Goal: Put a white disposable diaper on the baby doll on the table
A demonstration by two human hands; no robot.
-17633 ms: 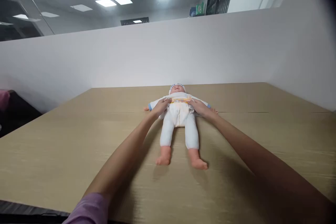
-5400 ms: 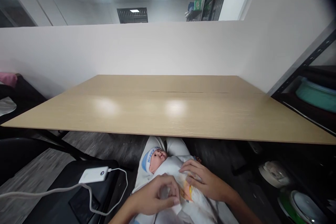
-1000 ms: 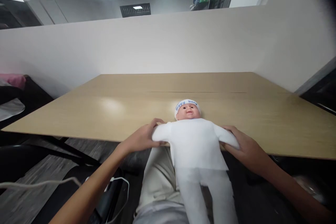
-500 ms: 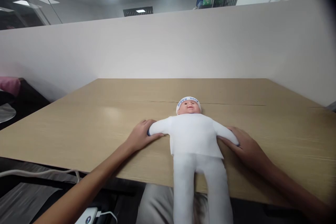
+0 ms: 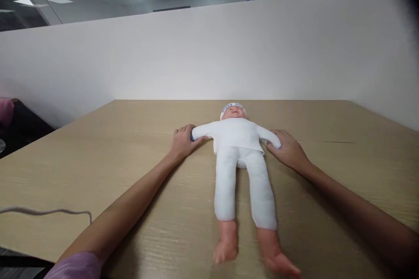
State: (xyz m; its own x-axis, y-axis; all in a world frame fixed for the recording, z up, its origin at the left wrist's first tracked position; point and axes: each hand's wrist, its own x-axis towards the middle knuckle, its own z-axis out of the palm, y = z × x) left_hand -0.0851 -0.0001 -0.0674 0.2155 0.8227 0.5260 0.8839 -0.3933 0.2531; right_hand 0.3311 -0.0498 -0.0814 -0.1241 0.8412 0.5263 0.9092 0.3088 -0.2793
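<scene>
A baby doll (image 5: 240, 157) in a white suit and a white cap lies on its back along the wooden table (image 5: 98, 170), head away from me, bare feet toward me. My left hand (image 5: 182, 141) is closed around the end of the doll's arm on the left side. My right hand (image 5: 288, 150) is closed over the end of the doll's other arm. Both doll arms are spread out sideways and both of my forearms rest low over the tabletop.
A white partition wall (image 5: 196, 52) stands along the table's far edge and right side. A thin grey cable (image 5: 49, 212) lies near the table's front left edge. A dark seat with something pink (image 5: 6, 113) is at the far left.
The doll has slid farther onto the table, away from me, so its legs and feet now lie on the tabletop. Both hands moved forward with it, still on its arms.
</scene>
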